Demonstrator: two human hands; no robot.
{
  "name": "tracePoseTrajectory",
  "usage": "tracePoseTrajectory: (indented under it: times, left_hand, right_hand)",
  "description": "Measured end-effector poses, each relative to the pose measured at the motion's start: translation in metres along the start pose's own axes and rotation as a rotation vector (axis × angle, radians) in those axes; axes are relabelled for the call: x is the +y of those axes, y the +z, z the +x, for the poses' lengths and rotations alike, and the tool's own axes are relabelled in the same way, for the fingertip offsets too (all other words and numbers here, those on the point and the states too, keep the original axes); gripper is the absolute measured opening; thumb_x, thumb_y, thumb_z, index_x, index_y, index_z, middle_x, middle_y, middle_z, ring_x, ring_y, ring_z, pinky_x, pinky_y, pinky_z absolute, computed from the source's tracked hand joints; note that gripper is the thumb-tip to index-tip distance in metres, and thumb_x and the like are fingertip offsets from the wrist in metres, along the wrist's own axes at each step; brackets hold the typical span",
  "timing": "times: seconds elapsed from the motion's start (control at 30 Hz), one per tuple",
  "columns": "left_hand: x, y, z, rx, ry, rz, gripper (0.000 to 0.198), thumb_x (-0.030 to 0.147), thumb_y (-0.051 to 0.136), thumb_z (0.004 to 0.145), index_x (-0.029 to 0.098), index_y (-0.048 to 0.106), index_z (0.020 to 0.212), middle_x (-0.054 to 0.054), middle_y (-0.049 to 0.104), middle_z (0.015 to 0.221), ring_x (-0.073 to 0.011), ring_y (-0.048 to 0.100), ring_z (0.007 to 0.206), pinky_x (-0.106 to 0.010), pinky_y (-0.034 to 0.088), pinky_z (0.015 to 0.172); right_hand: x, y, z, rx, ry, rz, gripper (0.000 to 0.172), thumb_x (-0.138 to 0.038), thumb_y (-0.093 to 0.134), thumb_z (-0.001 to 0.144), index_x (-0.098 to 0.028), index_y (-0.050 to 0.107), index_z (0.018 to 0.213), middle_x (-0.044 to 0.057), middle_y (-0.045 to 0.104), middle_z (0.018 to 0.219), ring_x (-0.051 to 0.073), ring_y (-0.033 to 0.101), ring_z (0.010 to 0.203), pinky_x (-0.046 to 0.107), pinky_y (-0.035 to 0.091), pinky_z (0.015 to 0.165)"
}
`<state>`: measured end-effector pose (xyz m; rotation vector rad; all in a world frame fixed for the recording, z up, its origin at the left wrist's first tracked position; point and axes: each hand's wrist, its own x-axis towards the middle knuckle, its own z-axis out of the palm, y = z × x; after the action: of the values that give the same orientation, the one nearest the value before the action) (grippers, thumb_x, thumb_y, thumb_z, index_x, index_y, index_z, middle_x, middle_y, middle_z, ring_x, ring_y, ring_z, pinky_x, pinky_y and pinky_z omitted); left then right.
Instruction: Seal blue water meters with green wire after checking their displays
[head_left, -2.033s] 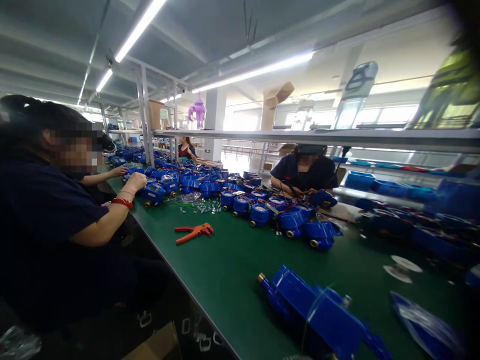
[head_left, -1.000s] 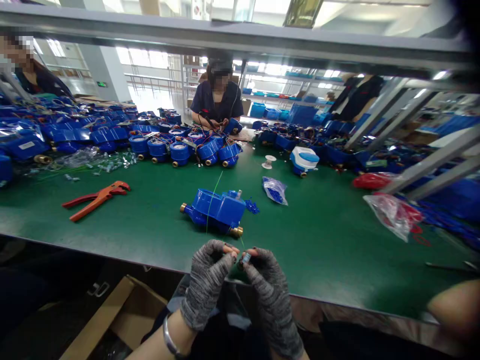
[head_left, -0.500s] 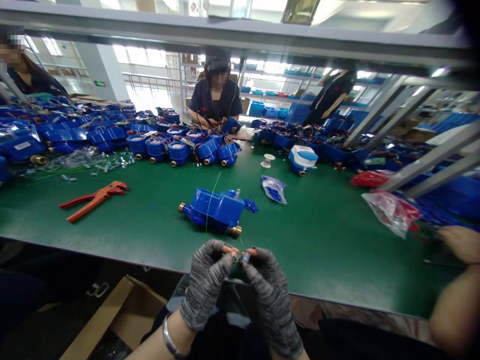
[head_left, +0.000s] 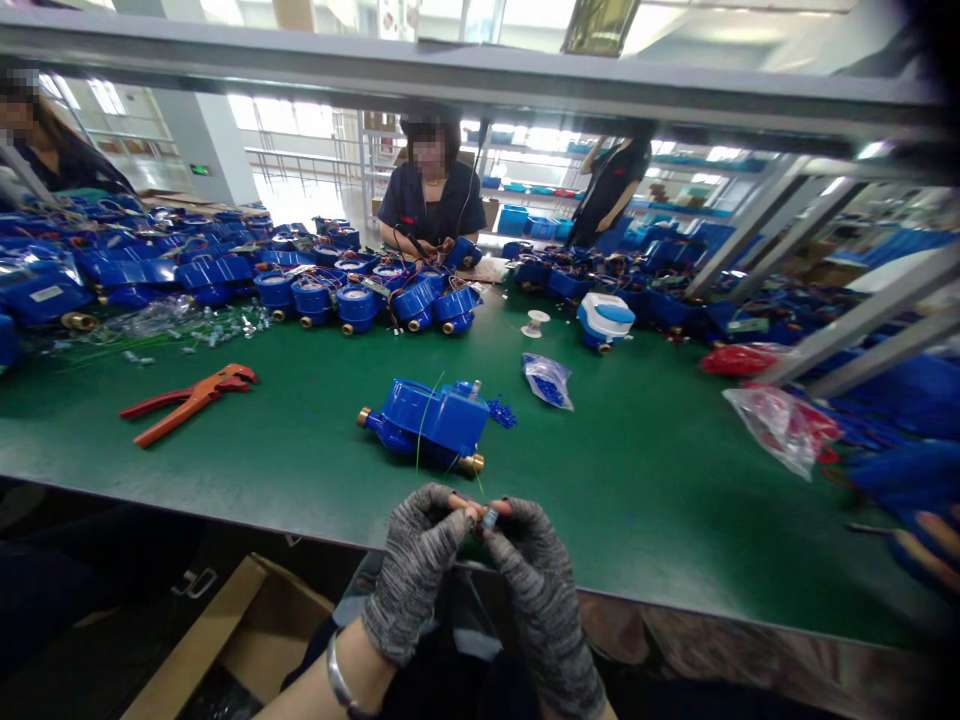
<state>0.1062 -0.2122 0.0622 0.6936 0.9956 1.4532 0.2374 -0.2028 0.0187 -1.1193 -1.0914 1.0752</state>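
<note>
My right hand, in a grey fingerless knit glove, pinches a small light-blue seal-like piece at the table's front edge. My left hand, gloved alike, is closed at the fingertips right against that piece; what those fingers hold is hidden. Just beyond both hands a blue water meter with brass ends lies on the green table. A thin green wire stands up across the meter, and another green strand runs down from its brass end towards my fingertips.
An orange-red pipe cutter lies left. Right of the meter are small blue parts, a bag of them and a white spool. Many blue meters line the back. Another person's hand is at the right edge.
My left fingertips have moved right, closing the gap to the light-blue piece. The upright green wire has dropped a little. The neighbour's hand at right has shifted, and a standing person behind moved left.
</note>
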Motion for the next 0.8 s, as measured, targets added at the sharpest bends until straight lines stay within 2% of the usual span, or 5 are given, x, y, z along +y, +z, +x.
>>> tracePoseTrajectory:
  times: [0.17,0.33,0.5,0.63,0.8]
  left_hand:
    - [-0.006,-0.001,0.001,0.003,0.046,0.061,0.021,0.028,0.084,0.066,0.015,0.069,0.072,-0.004,0.071,0.076,-0.0159,0.064,0.075,-0.025,0.051,0.073]
    - [-0.011,-0.014,0.003,0.057,0.047,0.169,0.035,0.051,0.075,0.072,0.017,0.073,0.078,-0.007,0.071,0.083,-0.0191,0.064,0.075,-0.028,0.052,0.069]
    - [-0.015,-0.013,0.007,-0.065,0.089,0.321,0.033,0.051,0.071,0.076,0.018,0.073,0.078,-0.009,0.071,0.083,-0.0236,0.064,0.083,-0.032,0.052,0.078]
    - [-0.024,-0.01,0.011,0.044,0.05,0.34,0.036,0.044,0.084,0.061,0.017,0.073,0.081,-0.007,0.069,0.078,-0.023,0.063,0.077,-0.03,0.051,0.071]
    - [-0.023,-0.01,0.017,0.117,-0.105,0.051,0.042,0.047,0.087,0.055,0.016,0.068,0.076,-0.004,0.068,0.073,-0.02,0.062,0.067,-0.029,0.049,0.063]
  right_hand:
    - [0.005,0.003,-0.002,-0.004,-0.035,-0.043,0.027,-0.035,0.081,0.069,-0.021,0.07,0.091,0.007,0.073,0.09,0.023,0.068,0.084,0.037,0.057,0.078]
    - [0.006,0.004,0.001,0.014,-0.16,-0.079,0.024,-0.031,0.081,0.067,-0.021,0.071,0.087,0.007,0.073,0.094,0.024,0.068,0.09,0.038,0.057,0.082]
    - [-0.037,-0.032,0.067,0.046,-0.263,-0.104,0.008,-0.03,0.068,0.076,-0.03,0.071,0.083,0.002,0.072,0.098,0.025,0.062,0.107,0.041,0.056,0.084]
    - [-0.087,-0.079,0.128,0.066,-0.316,-0.124,0.012,-0.029,0.061,0.08,-0.034,0.07,0.074,-0.001,0.07,0.091,0.026,0.058,0.115,0.042,0.055,0.087]
    - [-0.083,-0.072,0.128,0.077,-0.315,-0.181,0.014,-0.036,0.058,0.09,-0.033,0.071,0.095,0.002,0.069,0.102,0.026,0.061,0.108,0.039,0.057,0.081]
